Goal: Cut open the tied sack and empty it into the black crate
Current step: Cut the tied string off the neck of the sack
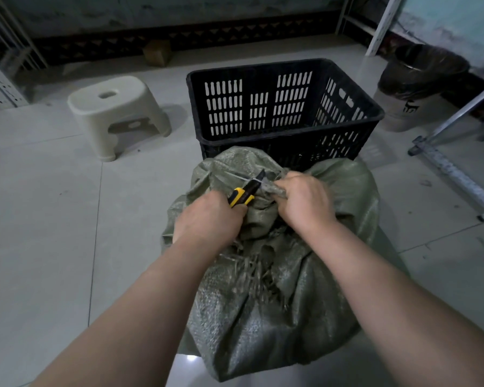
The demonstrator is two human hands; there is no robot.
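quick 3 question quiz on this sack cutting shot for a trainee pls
1. Fill in: the cream plastic stool stands to the ____ of the black slotted plastic crate.
2. True or false: the left hand holds the yellow-and-black utility knife.
3. The right hand grips: A) the crate's rim, B) the bunched neck of the green woven sack, C) the stool.
Key: 1 left; 2 true; 3 B.
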